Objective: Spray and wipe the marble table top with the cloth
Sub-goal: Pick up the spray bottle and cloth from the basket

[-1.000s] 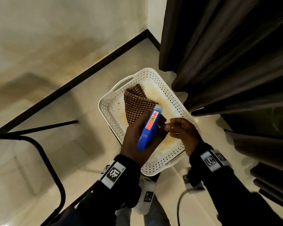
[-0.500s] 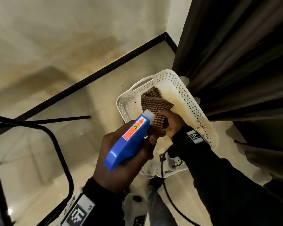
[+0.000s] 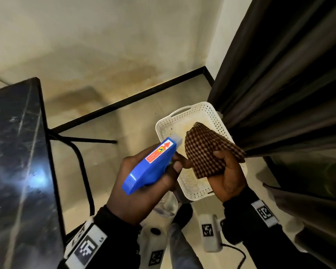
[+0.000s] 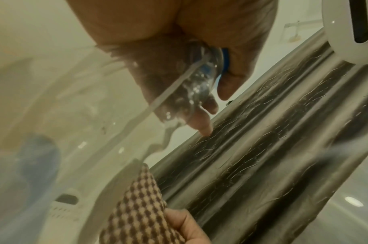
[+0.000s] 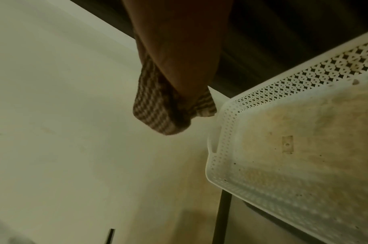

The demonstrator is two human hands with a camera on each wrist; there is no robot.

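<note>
My left hand (image 3: 144, 183) grips a spray bottle (image 3: 153, 164) with a blue trigger head and a red label, its nozzle pointing up and right. The bottle's clear body (image 4: 199, 79) shows under the left palm in the left wrist view. My right hand (image 3: 227, 175) holds a brown checked cloth (image 3: 206, 152) lifted above the white basket (image 3: 175, 121). The cloth (image 5: 157, 112) hangs from the right hand's fingers in the right wrist view. The dark marble table top (image 3: 14, 162) stands at the left, apart from both hands.
The white perforated basket (image 5: 283, 148) has a stained floor and nothing in it. Dark curtains (image 3: 279, 84) hang at the right. A black metal table leg (image 3: 81, 164) curves over the tiled floor. A black skirting strip (image 3: 124, 101) runs along the stained wall.
The right hand has lifted the cloth out of the basket. The view has swung left, bringing the marble table top into sight. The left hand still holds the spray bottle.
</note>
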